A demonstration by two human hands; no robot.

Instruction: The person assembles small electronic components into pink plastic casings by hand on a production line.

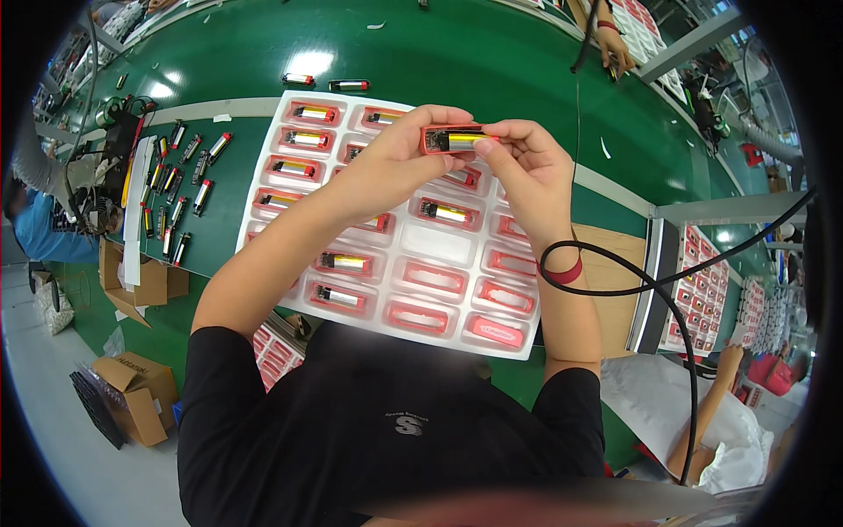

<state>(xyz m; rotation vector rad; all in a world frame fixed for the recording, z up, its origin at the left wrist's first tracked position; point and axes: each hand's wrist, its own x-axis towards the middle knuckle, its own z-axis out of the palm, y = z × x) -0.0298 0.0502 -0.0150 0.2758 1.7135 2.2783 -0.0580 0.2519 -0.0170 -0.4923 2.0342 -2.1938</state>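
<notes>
Above the far part of a white plastic tray (436,243), both hands hold one small red casing (430,140) with a silver-and-yellow battery cell (461,140) lying in it. My left hand (413,147) is closed round the casing's left end, thumb below and fingers behind. At the other end my right hand (530,167) grips the casing, its thumb pressed against the cell's right end. In the tray's left and upper pockets sit red casings with cells (446,212). Several lower right pockets hold red casings without visible cells (435,277); one middle pocket is bare.
Loose cells (176,189) lie scattered on the green table left of the tray, and two more (349,85) beyond it. A black cable (676,281) loops past my right wrist. Another filled tray (702,281) stands at right. Co-workers' arms (716,404) show at the edges.
</notes>
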